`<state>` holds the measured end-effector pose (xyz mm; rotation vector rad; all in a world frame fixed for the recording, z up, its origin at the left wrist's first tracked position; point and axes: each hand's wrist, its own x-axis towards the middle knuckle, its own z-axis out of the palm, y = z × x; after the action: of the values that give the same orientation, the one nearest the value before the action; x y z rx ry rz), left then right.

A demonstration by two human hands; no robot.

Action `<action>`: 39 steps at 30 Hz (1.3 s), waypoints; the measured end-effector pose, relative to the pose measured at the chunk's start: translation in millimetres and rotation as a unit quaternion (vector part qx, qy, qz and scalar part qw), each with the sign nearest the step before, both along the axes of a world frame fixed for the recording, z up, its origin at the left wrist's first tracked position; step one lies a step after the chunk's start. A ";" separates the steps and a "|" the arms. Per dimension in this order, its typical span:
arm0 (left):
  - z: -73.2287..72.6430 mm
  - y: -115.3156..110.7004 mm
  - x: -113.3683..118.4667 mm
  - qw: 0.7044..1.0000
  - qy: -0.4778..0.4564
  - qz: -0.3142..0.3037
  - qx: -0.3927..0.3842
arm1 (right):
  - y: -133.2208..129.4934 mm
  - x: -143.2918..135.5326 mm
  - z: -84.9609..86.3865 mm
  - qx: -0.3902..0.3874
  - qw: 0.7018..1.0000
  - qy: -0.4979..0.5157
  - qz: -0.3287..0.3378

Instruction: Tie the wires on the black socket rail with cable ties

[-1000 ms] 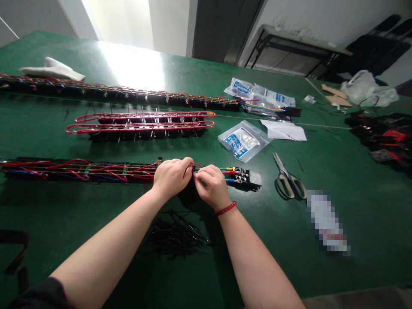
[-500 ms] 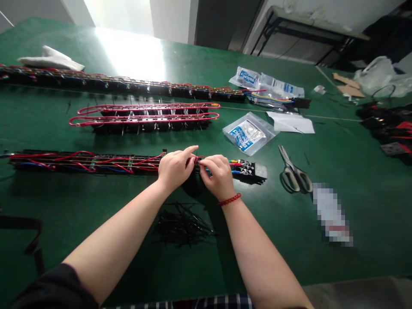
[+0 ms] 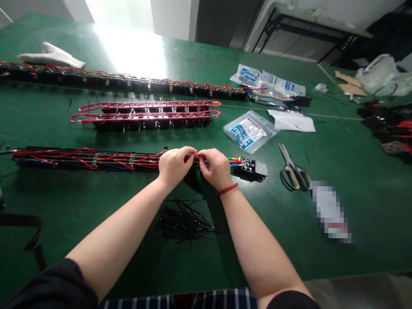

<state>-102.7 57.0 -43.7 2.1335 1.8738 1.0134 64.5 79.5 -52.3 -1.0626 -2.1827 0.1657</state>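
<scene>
A long black wired assembly with red and blue wires lies across the near part of the green table. My left hand is over its right part, thumb and index finger pinched together. Close beside it, my right hand is pinched too, a red bead bracelet on the wrist. The fingertips of both hands nearly meet over the wires; what they pinch is too small to make out. Right of my right hand, green, red and blue wires run into a black terminal block. A pile of black cable ties lies nearer to me.
Behind are a black piece with red wire loops and another long wired assembly. Scissors lie at the right, with a plastic bag and white paper behind them. A white cloth is far left.
My left index finger, stretched out before, has bent down to the thumb. The fingertips of both hands have come closer together over the wires.
</scene>
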 end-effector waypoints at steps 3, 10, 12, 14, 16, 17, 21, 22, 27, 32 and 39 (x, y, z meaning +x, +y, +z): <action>-0.5 -0.5 1.4 1.000 0.028 0.002 0.003 | 0.8 1.7 -1.8 -0.001 1.000 0.003 0.004; -4.2 -1.7 3.6 0.995 0.101 0.016 0.011 | 1.2 1.4 -1.9 -0.019 1.000 -0.007 -0.003; -4.5 -1.6 3.4 0.995 0.099 0.010 0.015 | 0.7 1.3 -1.6 -0.020 1.000 -0.003 -0.004; -4.4 -1.4 3.2 0.995 0.093 0.004 0.019 | 0.4 1.4 -1.7 -0.018 1.000 0.005 -0.006; -4.2 -1.1 3.0 0.996 0.088 0.000 0.019 | 0.5 1.7 -1.9 -0.018 1.000 0.019 -0.005; -4.2 -1.0 3.0 0.996 0.086 0.001 0.017 | 0.5 1.8 -2.1 -0.018 0.999 0.029 -0.004; -4.9 -0.4 3.1 0.997 0.077 0.007 0.011 | 0.5 2.0 -2.0 -0.029 0.998 0.063 -0.002; -5.2 -0.3 3.1 0.997 0.074 0.008 0.010 | 0.4 2.0 -1.7 -0.030 0.997 0.066 -0.002; -6.0 -0.4 3.0 0.997 0.073 0.008 0.004 | 0.4 1.4 -0.5 -0.024 0.996 0.082 0.005; -7.1 -0.3 2.3 0.997 0.082 0.002 0.015 | 0.6 0.9 -1.4 -0.036 0.996 0.081 -0.002; -9.4 0.3 2.1 0.996 0.086 0.005 0.028 | 0.9 0.4 -1.8 -0.030 0.996 0.084 -0.001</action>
<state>-100.6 57.2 -53.1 2.3132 1.9529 0.9206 64.8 80.4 -54.1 -1.0440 -2.0364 0.3115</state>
